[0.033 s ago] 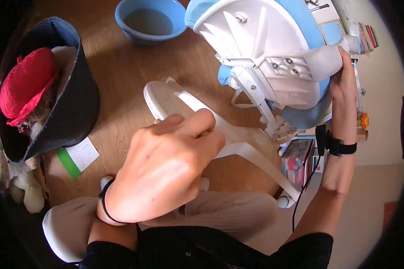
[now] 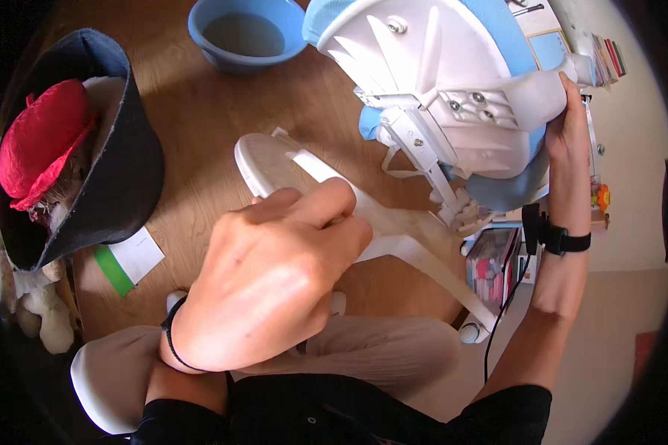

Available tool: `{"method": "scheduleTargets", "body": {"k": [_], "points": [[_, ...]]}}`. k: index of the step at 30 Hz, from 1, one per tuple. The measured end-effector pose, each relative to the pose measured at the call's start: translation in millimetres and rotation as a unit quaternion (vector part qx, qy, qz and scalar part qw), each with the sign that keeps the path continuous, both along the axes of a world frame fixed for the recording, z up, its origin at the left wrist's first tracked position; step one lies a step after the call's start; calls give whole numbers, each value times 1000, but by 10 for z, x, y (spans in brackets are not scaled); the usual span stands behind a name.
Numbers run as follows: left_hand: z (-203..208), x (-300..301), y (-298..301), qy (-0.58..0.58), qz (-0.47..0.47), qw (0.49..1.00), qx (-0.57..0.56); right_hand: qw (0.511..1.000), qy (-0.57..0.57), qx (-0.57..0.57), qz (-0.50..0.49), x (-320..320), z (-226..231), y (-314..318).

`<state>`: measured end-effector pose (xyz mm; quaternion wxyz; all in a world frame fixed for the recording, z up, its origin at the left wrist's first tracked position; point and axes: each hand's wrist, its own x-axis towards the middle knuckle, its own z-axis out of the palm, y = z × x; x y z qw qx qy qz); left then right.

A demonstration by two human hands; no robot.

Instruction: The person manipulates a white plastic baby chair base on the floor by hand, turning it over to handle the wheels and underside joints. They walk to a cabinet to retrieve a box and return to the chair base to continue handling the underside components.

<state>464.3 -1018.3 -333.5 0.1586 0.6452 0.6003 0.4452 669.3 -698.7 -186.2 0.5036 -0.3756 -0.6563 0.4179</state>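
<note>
A chair (image 2: 404, 59) with a white plastic shell and light blue covering lies tipped on its side, its bolted underside toward me. My right hand (image 2: 565, 122) grips the rounded end of its white armrest (image 2: 534, 102), the fingers partly hidden behind it. Nearer to me, the chair's white leg frame (image 2: 401, 248) stretches over the floor. Above this frame my left hand (image 2: 274, 274) is closed, back of the hand up, thumb and forefinger pinched together. What it holds, if anything, is hidden under the fingers.
A blue basin (image 2: 245, 37) of cloudy water stands on the wooden floor at the far side. To the left are a dark fabric basket (image 2: 137, 167) with a red cloth item (image 2: 44, 141) inside and a green-and-white card (image 2: 130, 261). At right stands a clear box (image 2: 490, 271) near a black cable.
</note>
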Motion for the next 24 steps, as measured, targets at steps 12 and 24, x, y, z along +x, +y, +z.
{"method": "scheduleTargets", "body": {"k": [12,24], "points": [[14,352,82,-7,80,993,86,998,55,2,14,5,-168,316],[276,789,87,64,128,977,160,980,121,-95,123,52,-334,1258]]}}
